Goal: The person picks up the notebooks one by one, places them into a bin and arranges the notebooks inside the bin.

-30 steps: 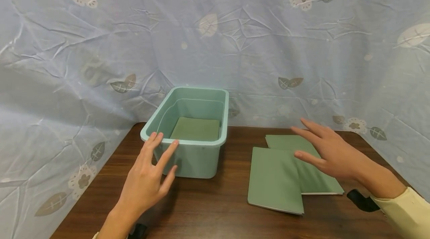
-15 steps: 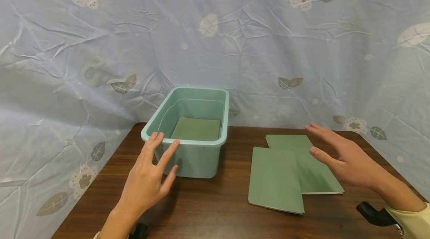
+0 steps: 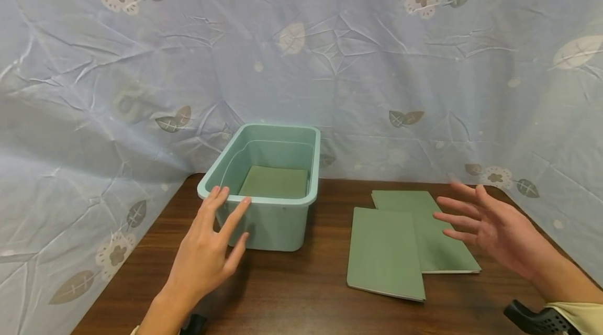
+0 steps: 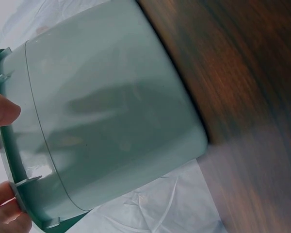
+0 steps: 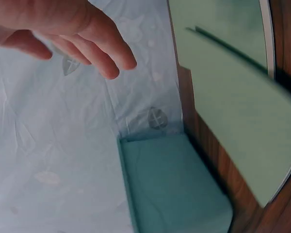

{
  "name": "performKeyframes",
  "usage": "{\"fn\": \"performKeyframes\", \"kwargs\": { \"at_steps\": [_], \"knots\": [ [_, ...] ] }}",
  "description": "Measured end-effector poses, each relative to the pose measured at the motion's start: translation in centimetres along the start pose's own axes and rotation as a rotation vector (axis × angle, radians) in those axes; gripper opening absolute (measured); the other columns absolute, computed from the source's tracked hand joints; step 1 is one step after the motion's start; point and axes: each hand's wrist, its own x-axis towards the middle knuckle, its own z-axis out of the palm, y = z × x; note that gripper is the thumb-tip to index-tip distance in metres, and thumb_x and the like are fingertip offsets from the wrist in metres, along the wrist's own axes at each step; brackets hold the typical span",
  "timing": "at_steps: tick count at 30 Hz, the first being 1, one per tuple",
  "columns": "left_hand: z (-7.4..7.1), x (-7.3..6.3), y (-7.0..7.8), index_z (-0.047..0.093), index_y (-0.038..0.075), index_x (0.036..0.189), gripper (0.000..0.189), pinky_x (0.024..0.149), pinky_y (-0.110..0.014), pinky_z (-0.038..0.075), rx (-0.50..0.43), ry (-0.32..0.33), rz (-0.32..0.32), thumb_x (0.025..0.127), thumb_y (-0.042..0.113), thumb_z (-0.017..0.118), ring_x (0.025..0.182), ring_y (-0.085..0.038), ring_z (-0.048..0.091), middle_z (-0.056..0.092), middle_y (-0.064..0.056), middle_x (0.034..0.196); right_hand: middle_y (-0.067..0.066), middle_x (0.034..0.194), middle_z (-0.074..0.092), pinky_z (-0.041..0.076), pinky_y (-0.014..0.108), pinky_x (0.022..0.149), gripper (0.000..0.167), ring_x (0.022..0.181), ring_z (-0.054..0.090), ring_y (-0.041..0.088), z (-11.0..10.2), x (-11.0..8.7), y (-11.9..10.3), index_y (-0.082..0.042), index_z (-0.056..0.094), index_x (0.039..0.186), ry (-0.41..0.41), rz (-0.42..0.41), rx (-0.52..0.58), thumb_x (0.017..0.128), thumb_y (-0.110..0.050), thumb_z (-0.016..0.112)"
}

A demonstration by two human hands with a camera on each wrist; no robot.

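Observation:
A light teal plastic bin [image 3: 275, 227] stands on the left half of the table, and a flat green notebook [image 3: 275, 182] lies on its floor. My left hand [image 3: 202, 251] is at the bin's near left corner, its fingers spread and fingertips at the rim. In the left wrist view, the thumb [image 4: 5, 110] is beside the bin's outer wall. To the right lie two green notebooks: the nearer notebook [image 3: 383, 254] overlaps the farther notebook [image 3: 438, 233]. Above the farther one's right side hovers my right hand [image 3: 504, 233], holding nothing, fingers extended and palm turned inward.
The dark wooden table [image 3: 301, 298] ends at the back and sides against a floral pale blue cloth [image 3: 358, 73]. Bare wood shows between the bin and the notebooks. A black strap [image 3: 537, 319] sits on the right wrist.
My right hand has drawn away rightward from over the notebooks and turned so its palm shows. The left hand, bin and notebooks have stayed in place.

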Motion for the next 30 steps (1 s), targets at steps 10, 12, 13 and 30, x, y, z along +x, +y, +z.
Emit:
{"fn": "performKeyframes", "kwargs": {
  "at_steps": [10, 12, 13, 30],
  "knots": [
    [0.2, 0.3, 0.2, 0.053, 0.016, 0.157, 0.057, 0.137, -0.029, 0.011, -0.015, -0.034, -0.018, 0.112, 0.046, 0.037, 0.151, -0.05, 0.042, 0.043, -0.034, 0.158, 0.016, 0.166, 0.046, 0.035, 0.059, 0.129, 0.071, 0.156, 0.044, 0.037, -0.3, -0.8, 0.3, -0.018, 0.044, 0.162, -0.177, 0.041, 0.599, 0.114, -0.046, 0.001],
    [0.2, 0.2, 0.2, 0.054, 0.016, 0.156, 0.056, 0.137, -0.033, 0.019, -0.011, -0.018, -0.01, 0.112, 0.045, 0.037, 0.149, -0.051, 0.043, 0.044, -0.034, 0.157, 0.016, 0.166, 0.047, 0.033, 0.058, 0.13, 0.072, 0.156, 0.044, 0.037, -0.3, -0.9, 0.8, -0.018, 0.046, 0.162, -0.177, 0.059, 0.624, 0.113, -0.048, 0.001],
    [0.2, 0.2, 0.2, 0.054, 0.016, 0.156, 0.056, 0.137, -0.033, 0.019, -0.01, -0.016, -0.011, 0.112, 0.045, 0.037, 0.149, -0.051, 0.043, 0.044, -0.034, 0.157, 0.015, 0.165, 0.048, 0.032, 0.058, 0.13, 0.073, 0.156, 0.044, 0.036, -0.4, -1.0, 1.2, -0.017, 0.047, 0.161, -0.174, 0.071, 0.635, 0.113, -0.049, 0.001],
    [0.0, 0.2, 0.2, 0.057, 0.013, 0.154, 0.054, 0.137, -0.029, 0.017, -0.011, 0.037, 0.019, 0.112, 0.043, 0.039, 0.146, -0.052, 0.046, 0.047, -0.035, 0.154, 0.016, 0.149, 0.063, 0.037, 0.056, 0.129, 0.077, 0.146, 0.056, 0.038, -0.5, -3.6, 7.7, -0.014, 0.068, 0.139, 0.027, 0.386, 0.659, 0.112, -0.06, 0.013]
  ]
}}
